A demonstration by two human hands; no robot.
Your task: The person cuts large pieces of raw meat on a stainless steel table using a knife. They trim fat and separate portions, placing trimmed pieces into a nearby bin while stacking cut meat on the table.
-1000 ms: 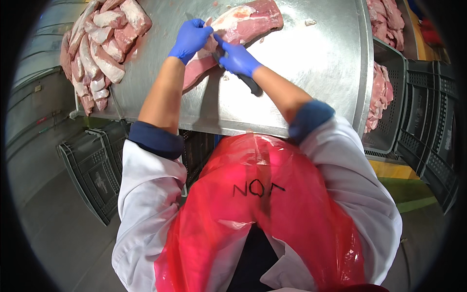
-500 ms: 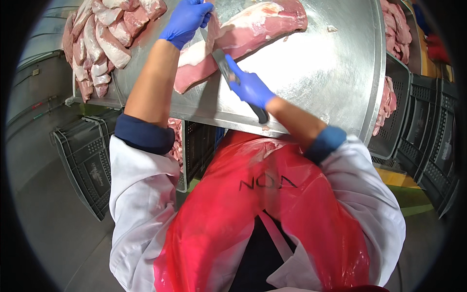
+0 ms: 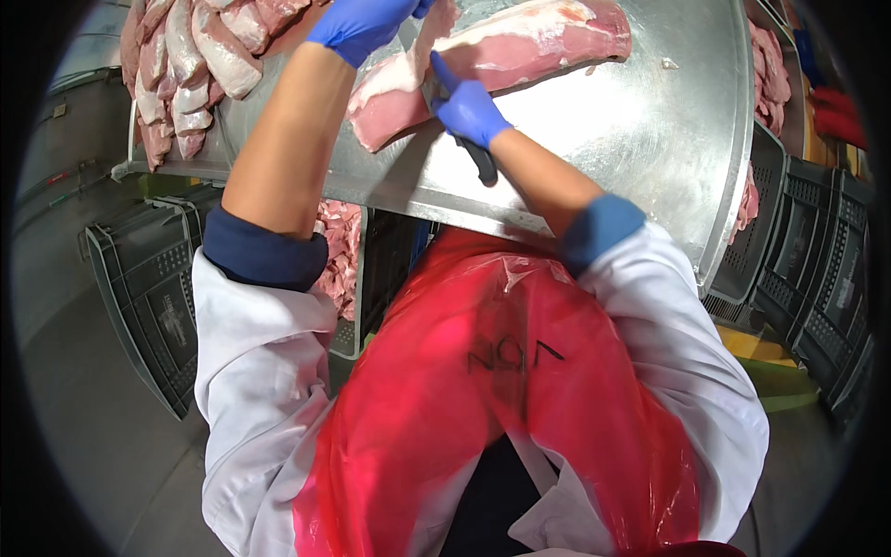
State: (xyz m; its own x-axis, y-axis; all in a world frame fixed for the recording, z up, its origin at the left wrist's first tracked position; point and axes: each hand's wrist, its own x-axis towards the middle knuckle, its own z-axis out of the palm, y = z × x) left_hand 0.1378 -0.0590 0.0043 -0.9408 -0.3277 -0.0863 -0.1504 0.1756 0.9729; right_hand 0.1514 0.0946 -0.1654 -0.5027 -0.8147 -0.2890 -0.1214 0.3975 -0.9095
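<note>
A long piece of pink loin meat (image 3: 557,58) with white fat along its top lies across the metal table. My left hand (image 3: 364,26), in a blue glove, is closed on a pale strip of fat (image 3: 429,35) lifted from the near-left part of the loin. In my blue-gloved right hand (image 3: 471,113) is a knife (image 3: 481,165), its black handle pointing back toward me. The right index finger stretches forward along the knife, close to the strip. Most of the blade is hidden by that hand and the meat.
Several trimmed meat pieces (image 3: 190,65) are heaped at the table's left. Below its front edge stands a crate of meat scraps (image 3: 342,265). Dark crates (image 3: 144,297) flank me left and right, and more meat (image 3: 768,79) lies beyond the metal table's (image 3: 650,158) right edge.
My right hand has pushed the knife forward to the base of the strip, so less blade shows. My left hand still grips the strip. The whole view has shifted a little.
</note>
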